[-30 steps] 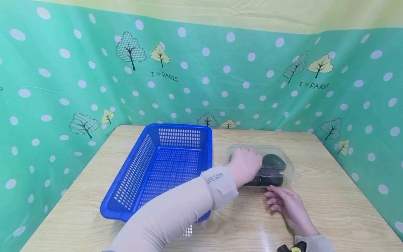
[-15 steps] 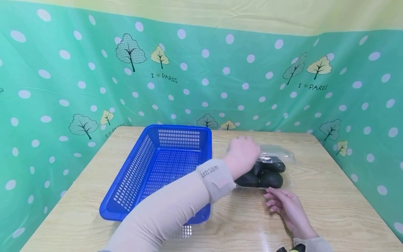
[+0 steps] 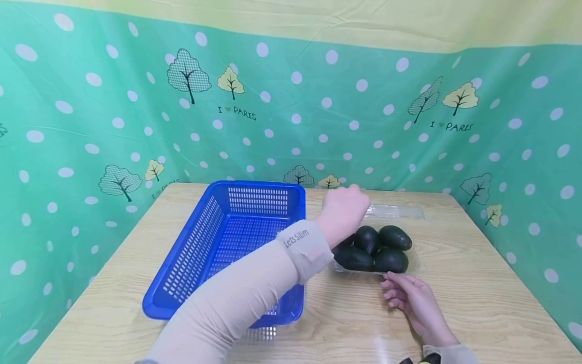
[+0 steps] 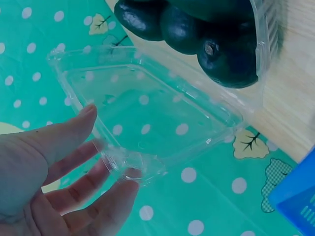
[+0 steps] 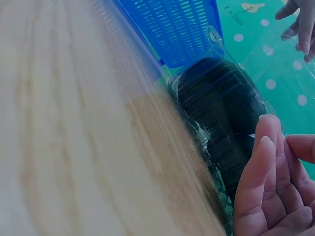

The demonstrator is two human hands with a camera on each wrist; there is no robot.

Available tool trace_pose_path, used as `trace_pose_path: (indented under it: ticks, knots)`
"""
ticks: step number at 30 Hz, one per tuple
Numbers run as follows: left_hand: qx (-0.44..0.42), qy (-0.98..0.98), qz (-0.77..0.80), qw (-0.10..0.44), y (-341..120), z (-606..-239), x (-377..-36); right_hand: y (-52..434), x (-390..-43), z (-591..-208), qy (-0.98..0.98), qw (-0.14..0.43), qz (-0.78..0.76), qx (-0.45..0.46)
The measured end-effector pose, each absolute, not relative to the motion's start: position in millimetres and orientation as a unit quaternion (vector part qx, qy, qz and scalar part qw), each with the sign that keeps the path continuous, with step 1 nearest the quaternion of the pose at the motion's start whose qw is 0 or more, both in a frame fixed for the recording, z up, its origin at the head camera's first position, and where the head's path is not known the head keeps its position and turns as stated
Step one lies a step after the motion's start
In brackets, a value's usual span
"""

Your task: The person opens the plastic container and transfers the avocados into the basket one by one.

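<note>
Several dark green avocados [image 3: 393, 237] lie in a clear plastic clamshell box [image 5: 216, 128] on the table's right half. Its lid [image 4: 147, 108] is swung back, away from the avocados. My left hand [image 3: 344, 211] is at the box's far left, and in the left wrist view its thumb and fingers pinch the lid's corner. In the head view the lid is partly hidden behind that hand. My right hand [image 3: 416, 303] is at the front of the box, where its fingertips [image 5: 268, 123] hold the near rim.
Left of the box stands a blue plastic basket [image 3: 297, 202] with slotted sides; my left forearm [image 3: 245, 288] crosses over its front right corner. A green dotted curtain [image 3: 273, 126] hangs behind the wooden table [image 3: 473, 283].
The lid has gone from covering the avocados to standing swung back, as my left hand moved up and away with it. My right hand has stayed almost still at the near rim.
</note>
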State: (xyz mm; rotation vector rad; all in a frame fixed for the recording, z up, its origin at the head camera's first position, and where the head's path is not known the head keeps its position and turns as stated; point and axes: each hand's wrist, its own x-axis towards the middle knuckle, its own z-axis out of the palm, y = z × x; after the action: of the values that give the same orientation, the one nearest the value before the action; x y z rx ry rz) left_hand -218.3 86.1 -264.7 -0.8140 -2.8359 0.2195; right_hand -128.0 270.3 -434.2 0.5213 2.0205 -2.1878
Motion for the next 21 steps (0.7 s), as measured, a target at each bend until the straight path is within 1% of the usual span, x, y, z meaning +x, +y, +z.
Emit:
trace_pose_path:
  ticks: [4,11,21]
  knots:
    - [-0.271,-0.956,0.065,0.09,84,-263,-220,270,-128,-435,0.666,0.057,-0.724,0.169]
    - [-0.277,-0.954,0.033,0.109,80,-261,-229,270,-128,-436,0.67,0.053,-0.721,0.168]
    - [-0.295,-0.949,-0.019,0.105,72,-263,-250,271,-127,-437,0.673,0.05,-0.721,0.158]
